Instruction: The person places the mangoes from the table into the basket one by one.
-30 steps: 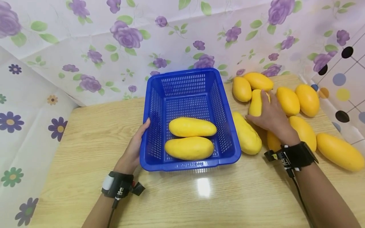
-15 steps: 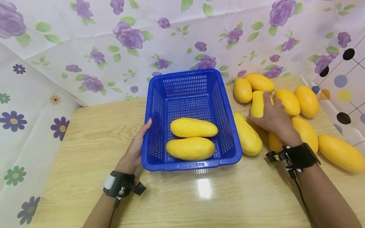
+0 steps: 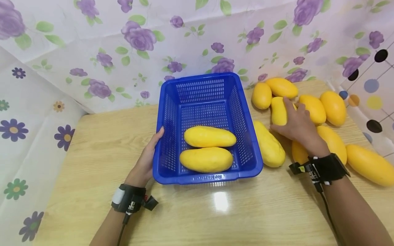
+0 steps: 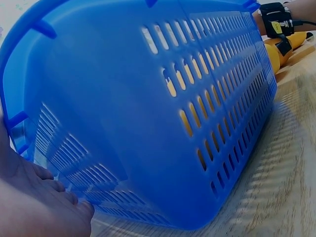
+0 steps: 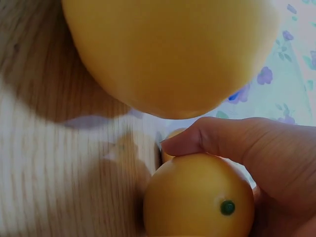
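Observation:
My left hand (image 3: pixel 144 157) holds the left wall of a blue plastic basket (image 3: pixel 207 179), thumb at the rim. In the left wrist view its fingers (image 4: pixel 59 192) lie against the basket's slotted outside. Two long yellow mango-like fruits (image 3: pixel 209 136) lie crosswise in the basket's near half. To the basket's right, my right hand (image 3: pixel 297 124) grips another yellow mango-like fruit (image 3: pixel 278 111) from above, covering part of it. The right wrist view shows my thumb (image 5: pixel 190 140) along that fruit's side, close to its green stem end (image 5: pixel 227 207).
A lumpy yellow fruit (image 3: pixel 269 145) lies between the basket and my right hand. Several more orange-yellow fruits (image 3: pixel 333 108) sit around that hand on the wooden table (image 3: pixel 101 136). A flowered sheet (image 3: pixel 138 68) hangs behind; a dotted cloth (image 3: pixel 373 112) borders the right.
My right hand stays at the same fruit with only a slight shift in its hold. The left hand and basket remain in place; the head view shifts slightly.

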Demonstrator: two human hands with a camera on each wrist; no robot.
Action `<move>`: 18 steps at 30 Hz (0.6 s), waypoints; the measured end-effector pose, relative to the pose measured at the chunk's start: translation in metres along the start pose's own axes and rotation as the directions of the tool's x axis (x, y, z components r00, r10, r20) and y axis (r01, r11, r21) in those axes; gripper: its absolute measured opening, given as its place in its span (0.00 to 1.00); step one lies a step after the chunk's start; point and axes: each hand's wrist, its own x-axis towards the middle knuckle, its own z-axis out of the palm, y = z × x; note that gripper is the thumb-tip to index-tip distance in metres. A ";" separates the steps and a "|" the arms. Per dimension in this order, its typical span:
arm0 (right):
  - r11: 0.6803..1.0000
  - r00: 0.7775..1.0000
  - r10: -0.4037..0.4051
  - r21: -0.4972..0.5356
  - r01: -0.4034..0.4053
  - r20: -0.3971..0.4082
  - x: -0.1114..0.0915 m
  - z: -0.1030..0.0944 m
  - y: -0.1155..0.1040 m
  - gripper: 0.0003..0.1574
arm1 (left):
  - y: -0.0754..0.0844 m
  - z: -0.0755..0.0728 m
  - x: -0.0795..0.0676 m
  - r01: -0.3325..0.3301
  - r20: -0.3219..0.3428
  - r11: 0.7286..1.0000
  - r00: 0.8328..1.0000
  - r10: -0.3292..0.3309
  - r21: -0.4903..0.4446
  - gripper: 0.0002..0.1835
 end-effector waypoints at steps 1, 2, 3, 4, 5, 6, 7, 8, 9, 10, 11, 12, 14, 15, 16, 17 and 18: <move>1.000 1.000 -0.004 0.001 0.004 -0.005 0.000 -0.001 0.000 0.70 | 0.001 0.000 0.001 -0.007 0.003 1.000 1.000 0.007 0.001 0.37; 1.000 1.000 -0.007 0.002 0.007 -0.007 -0.001 -0.002 0.000 0.70 | 0.001 0.000 0.001 -0.009 0.003 1.000 1.000 0.009 0.003 0.37; 1.000 1.000 -0.008 0.002 0.008 -0.003 -0.001 -0.003 0.000 0.70 | 0.002 0.001 0.001 -0.010 0.000 1.000 1.000 0.010 0.002 0.37; 1.000 1.000 -0.009 0.002 0.009 0.001 -0.001 -0.003 0.000 0.69 | 0.002 0.001 0.001 -0.010 0.000 1.000 1.000 0.010 0.001 0.37; 1.000 1.000 -0.010 0.002 0.010 0.006 -0.001 -0.003 -0.001 0.69 | 0.001 0.001 0.000 -0.008 -0.004 1.000 1.000 0.008 0.003 0.37; 1.000 1.000 -0.011 0.000 0.011 0.011 -0.001 -0.004 -0.001 0.69 | 0.001 0.001 0.000 -0.006 -0.009 1.000 1.000 0.006 0.003 0.37; 1.000 1.000 -0.012 -0.003 0.013 0.013 -0.001 -0.004 -0.001 0.69 | 0.000 0.001 -0.001 -0.004 -0.016 1.000 1.000 0.004 0.001 0.37; 1.000 1.000 -0.014 -0.002 0.014 0.013 -0.001 -0.004 -0.002 0.69 | 0.000 0.000 -0.001 -0.001 -0.024 1.000 1.000 0.001 -0.003 0.37; 1.000 1.000 -0.015 -0.001 0.015 0.010 -0.001 -0.005 -0.002 0.69 | -0.001 0.000 -0.002 -0.002 -0.029 1.000 1.000 0.002 -0.003 0.37; 1.000 1.000 -0.016 0.000 0.016 0.007 -0.001 -0.005 -0.002 0.69 | -0.001 0.001 -0.002 -0.005 -0.034 1.000 0.999 0.005 -0.002 0.37; 1.000 1.000 -0.016 0.004 0.016 0.006 0.000 -0.005 -0.003 0.69 | -0.001 0.001 -0.002 -0.007 -0.039 1.000 0.999 0.007 0.001 0.37; 1.000 1.000 -0.016 0.007 0.016 0.009 0.000 -0.005 -0.002 0.69 | -0.002 0.001 -0.002 -0.009 -0.044 1.000 0.999 0.009 0.000 0.37; 1.000 1.000 -0.011 0.017 0.011 0.019 -0.001 -0.006 -0.002 0.70 | -0.001 0.001 -0.002 -0.010 -0.048 1.000 0.999 0.010 0.000 0.37; 1.000 1.000 -0.007 0.019 0.007 0.025 -0.001 -0.007 -0.001 0.70 | -0.001 0.001 -0.001 -0.010 -0.049 1.000 0.999 0.010 0.001 0.37; 1.000 1.000 -0.006 0.021 0.005 0.027 -0.001 -0.007 -0.001 0.70 | -0.001 0.001 -0.001 -0.009 -0.048 1.000 0.999 0.009 0.002 0.37; 1.000 1.000 -0.005 0.024 0.004 0.029 -0.001 -0.008 -0.001 0.70 | -0.001 0.002 -0.001 -0.009 -0.047 1.000 0.999 0.009 0.004 0.37; 1.000 1.000 -0.005 0.026 0.004 0.030 -0.001 -0.008 0.000 0.70 | 0.000 0.002 0.000 -0.008 -0.043 1.000 0.999 0.009 0.005 0.37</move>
